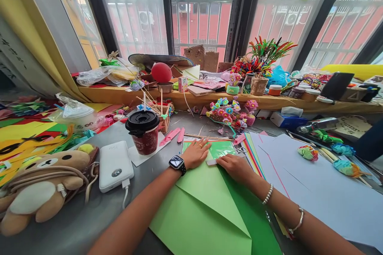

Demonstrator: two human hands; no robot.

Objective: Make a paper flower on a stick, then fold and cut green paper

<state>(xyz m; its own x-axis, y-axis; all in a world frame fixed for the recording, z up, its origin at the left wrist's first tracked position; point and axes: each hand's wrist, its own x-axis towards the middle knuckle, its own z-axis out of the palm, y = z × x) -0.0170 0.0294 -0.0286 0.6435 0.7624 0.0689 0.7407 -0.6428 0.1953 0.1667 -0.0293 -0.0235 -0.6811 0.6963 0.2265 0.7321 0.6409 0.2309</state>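
A light green sheet of paper point(194, 211) with a folded-over flap lies on a darker green sheet point(247, 213) in front of me. My left hand point(196, 153), with a ring and a black smartwatch point(176, 162), rests flat near the folded sheet's far end, fingers stretched out. Beside it, my right hand point(235, 166) has its fingers closed on a small whitish block point(211, 162), which touches the paper near the fold. Its exact kind is unclear. Under the hands' far side lies a clear plastic packet of green paper point(223, 147).
To the left stand a lidded coffee cup point(143, 133), a white power bank point(116, 166) with a cable and a plush bear point(44, 189). White sheets point(317, 179) and paper flowers point(308, 152) lie at the right. A craft-filled windowsill point(197, 97) runs along the back.
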